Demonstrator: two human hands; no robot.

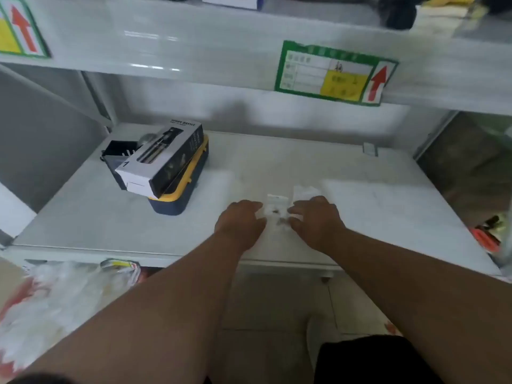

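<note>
White packet (277, 214) sits pinched between left hand (240, 223) and right hand (317, 220).

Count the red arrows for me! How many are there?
2. One red arrow is on the top-left label; the second arrow is on the green-edged label on the upper shelf front, right of the middle. Others may be hidden.

- Left hand (241, 223) and right hand (315, 220): bare, no gloves, rings or watch showing.
- Forearms (177, 306): bare down to the bottom frame edge.
- Black shorts (374, 358), lower right, plain cloth, no markings readable.
- Pale shoe (312, 345) beside the shorts' edge, blurred.
</note>
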